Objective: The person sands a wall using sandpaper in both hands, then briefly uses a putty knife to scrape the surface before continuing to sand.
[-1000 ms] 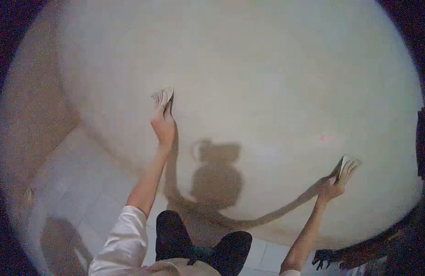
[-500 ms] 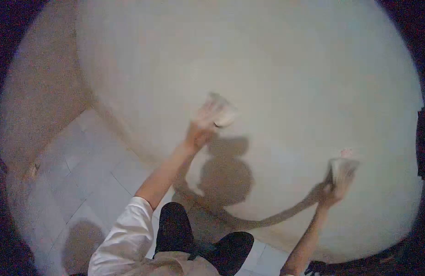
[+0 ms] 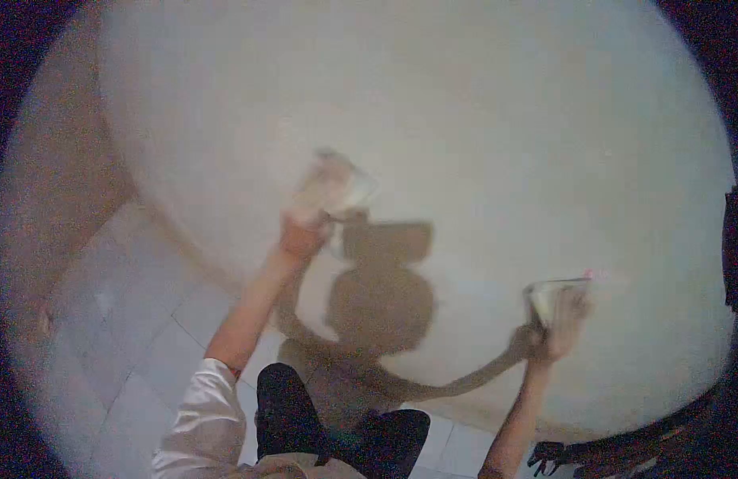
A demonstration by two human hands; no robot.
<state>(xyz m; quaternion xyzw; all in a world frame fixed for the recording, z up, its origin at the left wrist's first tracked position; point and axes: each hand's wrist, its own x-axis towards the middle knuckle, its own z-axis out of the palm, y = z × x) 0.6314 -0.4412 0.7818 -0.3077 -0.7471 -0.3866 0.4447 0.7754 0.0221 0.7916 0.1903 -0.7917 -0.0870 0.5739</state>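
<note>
My left hand is raised against the pale wall, smeared by motion, and presses a light, flat pad or cloth to its surface. Lower on the right, my right hand holds a similar pale, dark-edged pad against the same wall. A small pink spot shows by its fingertips. The exact material of both pads is too blurred to tell. My shadow falls on the wall between the two hands.
A second wall meets the pale one at the left. Grey floor tiles lie below. My dark-clad knees are near the wall's base. A dark tangled object lies at the lower right.
Both hands, each with its pad, have shifted left in the view. The wall corner, knees and shadow also appear somewhat farther left.
</note>
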